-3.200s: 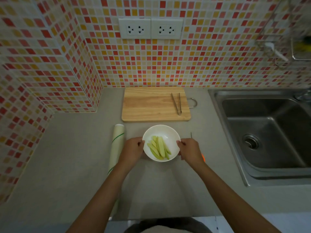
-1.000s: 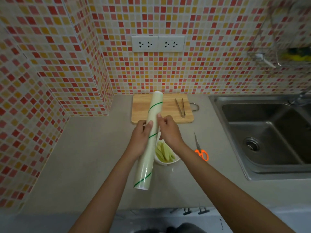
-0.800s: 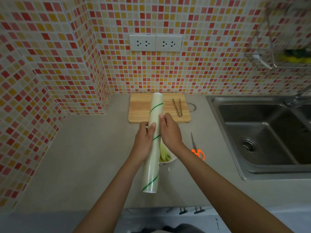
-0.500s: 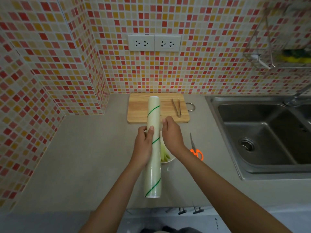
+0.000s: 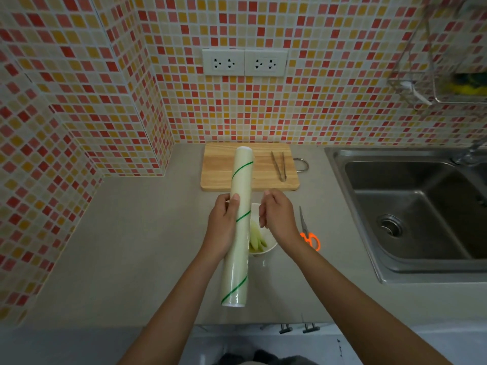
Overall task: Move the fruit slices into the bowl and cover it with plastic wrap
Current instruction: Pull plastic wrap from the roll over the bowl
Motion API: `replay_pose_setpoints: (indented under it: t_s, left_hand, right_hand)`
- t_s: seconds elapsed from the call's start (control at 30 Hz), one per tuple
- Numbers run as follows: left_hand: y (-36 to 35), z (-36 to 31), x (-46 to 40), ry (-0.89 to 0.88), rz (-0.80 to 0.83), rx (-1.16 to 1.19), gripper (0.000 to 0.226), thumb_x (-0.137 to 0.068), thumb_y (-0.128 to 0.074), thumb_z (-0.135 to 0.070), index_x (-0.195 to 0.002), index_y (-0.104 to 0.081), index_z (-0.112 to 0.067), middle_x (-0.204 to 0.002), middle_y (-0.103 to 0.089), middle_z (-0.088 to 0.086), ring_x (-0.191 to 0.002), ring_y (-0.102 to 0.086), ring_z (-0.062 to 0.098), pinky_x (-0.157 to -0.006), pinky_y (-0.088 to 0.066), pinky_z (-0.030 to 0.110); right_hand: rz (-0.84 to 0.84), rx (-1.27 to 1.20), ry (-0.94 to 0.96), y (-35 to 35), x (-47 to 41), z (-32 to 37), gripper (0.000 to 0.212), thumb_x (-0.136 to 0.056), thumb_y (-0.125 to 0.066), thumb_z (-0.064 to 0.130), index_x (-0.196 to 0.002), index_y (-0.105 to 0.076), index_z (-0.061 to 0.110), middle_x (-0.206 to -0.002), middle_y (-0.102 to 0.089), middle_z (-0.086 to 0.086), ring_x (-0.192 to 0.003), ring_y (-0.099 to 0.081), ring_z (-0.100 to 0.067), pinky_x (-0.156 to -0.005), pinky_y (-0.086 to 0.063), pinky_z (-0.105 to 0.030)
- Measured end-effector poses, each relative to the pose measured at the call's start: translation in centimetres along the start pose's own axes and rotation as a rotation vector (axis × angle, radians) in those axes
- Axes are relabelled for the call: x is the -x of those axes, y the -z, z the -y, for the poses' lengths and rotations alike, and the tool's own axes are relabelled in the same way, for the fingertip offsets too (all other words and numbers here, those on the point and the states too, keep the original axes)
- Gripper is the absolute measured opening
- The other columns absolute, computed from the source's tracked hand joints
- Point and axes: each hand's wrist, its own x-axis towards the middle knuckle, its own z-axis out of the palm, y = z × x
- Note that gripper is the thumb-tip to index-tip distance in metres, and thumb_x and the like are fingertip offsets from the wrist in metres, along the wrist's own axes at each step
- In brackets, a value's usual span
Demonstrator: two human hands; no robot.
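I hold a long roll of plastic wrap (image 5: 238, 233) with green stripes above the counter, pointing away from me. My left hand (image 5: 222, 227) grips its middle from the left, thumb on top. Just right of the roll, my right hand (image 5: 276, 219) has its fingertips pinched together, seemingly on the loose edge of the film, which is barely visible. Under the hands sits the white bowl (image 5: 271, 247) with pale green fruit slices (image 5: 257, 239); the roll and hands hide most of it.
A wooden cutting board (image 5: 218, 169) with metal tongs (image 5: 279, 167) lies at the back by the tiled wall. Orange-handled scissors (image 5: 308, 234) lie right of the bowl. A steel sink (image 5: 408, 214) fills the right side. The counter's front edge is near me.
Both hands left the bowl and my left hand picked up the roll. In the last half second my right hand drew slightly to the right, off the roll.
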Motion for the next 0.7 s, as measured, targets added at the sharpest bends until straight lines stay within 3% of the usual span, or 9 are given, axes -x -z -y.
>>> replay_pose_setpoints:
  t_s: [0.17,0.3,0.43,0.53,0.7]
  left_hand:
    - [-0.3,-0.2,-0.3,-0.019,-0.006,-0.005,0.03,-0.098,-0.042,-0.042,-0.102,-0.056,-0.015,-0.081,-0.061,-0.007,-0.07,-0.059,0.006,-0.062,-0.044,0.024]
    - [-0.6,-0.4,-0.2,-0.014,0.014,0.025,0.032,-0.098,-0.043,-0.041,-0.104,-0.057,-0.013,-0.079,-0.064,-0.006,-0.065,-0.062,0.0,-0.058,-0.047,0.017]
    - [-0.2,-0.4,-0.2,0.0,0.024,0.028,0.035,-0.098,-0.043,-0.042,-0.104,-0.058,-0.011,-0.085,-0.064,0.001,-0.073,-0.06,0.013,-0.064,-0.047,0.026]
    - [0.0,-0.5,-0.5,-0.001,0.007,0.013,0.035,-0.098,-0.042,-0.043,-0.104,-0.058,-0.013,-0.083,-0.063,-0.002,-0.071,-0.06,0.01,-0.062,-0.044,0.025]
    - [0.4,-1.0,-1.8,0.015,-0.053,0.005,0.032,-0.098,-0.04,-0.044,-0.103,-0.054,-0.016,-0.084,-0.059,-0.005,-0.075,-0.058,0.012,-0.063,-0.043,0.031]
  right_hand:
    - [0.107,0.07,-0.095,-0.4,-0.2,0.5,0.04,-0.096,-0.038,0.05,-0.081,-0.049,0.015,-0.065,-0.054,-0.003,-0.043,-0.049,-0.018,-0.035,-0.033,-0.018]
    - [0.105,0.048,-0.022,-1.1,-0.1,0.7,0.031,-0.101,-0.038,0.034,-0.073,-0.039,0.018,-0.06,-0.046,-0.001,-0.047,-0.043,-0.015,-0.039,-0.034,-0.022]
    - [0.103,0.061,0.038,-1.2,-0.3,0.9,0.031,-0.102,-0.037,0.019,-0.071,-0.035,0.016,-0.057,-0.043,-0.005,-0.045,-0.04,-0.017,-0.042,-0.033,-0.027]
    - [0.083,0.069,0.012,-1.1,-0.5,1.2,0.031,-0.102,-0.034,0.013,-0.071,-0.034,0.016,-0.057,-0.046,-0.007,-0.044,-0.042,-0.018,-0.04,-0.034,-0.022]
    - [0.107,-0.038,-0.086,-0.7,0.8,1.2,0.025,-0.101,-0.039,0.021,-0.077,-0.043,0.015,-0.059,-0.052,-0.006,-0.036,-0.046,-0.013,-0.034,-0.034,-0.018]
